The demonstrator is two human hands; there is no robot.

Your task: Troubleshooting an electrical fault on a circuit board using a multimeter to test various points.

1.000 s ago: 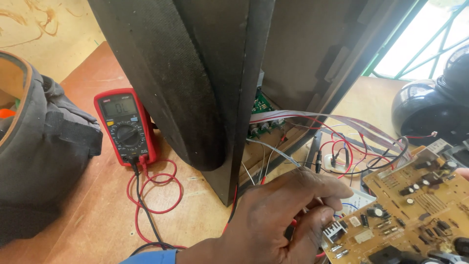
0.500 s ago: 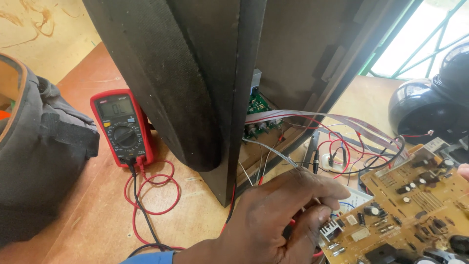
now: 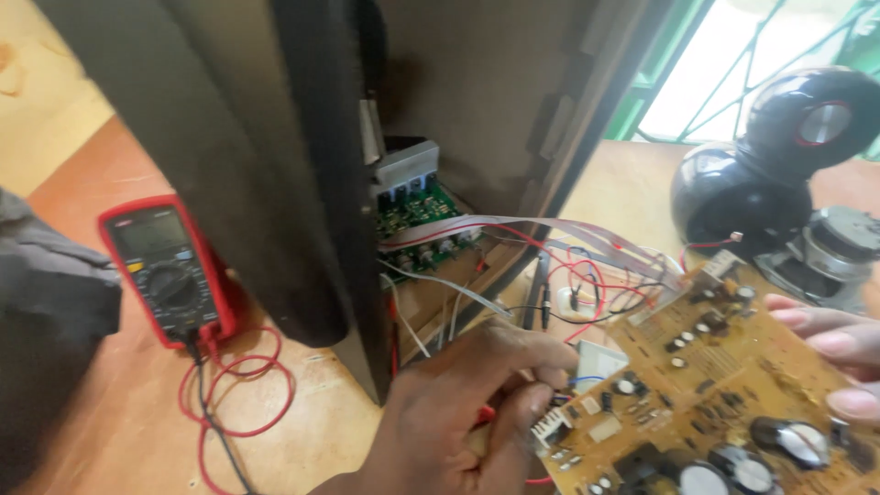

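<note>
1. Yellow-brown circuit board (image 3: 724,385) lay tilted across the lower right of the frame, long axis running from lower left to upper right, component side up.
2. Gripped at its right edge by the right hand (image 3: 839,357), fingers curled over the rim near the large capacitors (image 3: 784,440); thumb hidden beneath, so firmness of hold impossible to judge.
3. Met at its lower-left corner by the left hand (image 3: 467,412), closed narrow, fingertips (image 3: 541,371) pinched around something red and slim, likely a probe, mostly hidden by the knuckles.
4. Lay immediately right of the left hand, touching or nearly touching beside the white connector (image 3: 550,426); left hand clearly the nearer to that corner, right hand at the opposite edge.
5. Trailed from the board's upper edge: red wires (image 3: 587,275) and a grey ribbon cable (image 3: 550,225), leading up and left to a green board (image 3: 417,215) inside the open dark cabinet (image 3: 275,165).
6. Sat at left of frame on the wooden tabletop (image 3: 110,431): red multimeter (image 3: 170,270), with red and black leads (image 3: 229,403) looping toward the bottom edge.
7. Stood at upper right: black rounded speaker housing (image 3: 770,156) and a bare metal speaker driver (image 3: 830,252).
</note>
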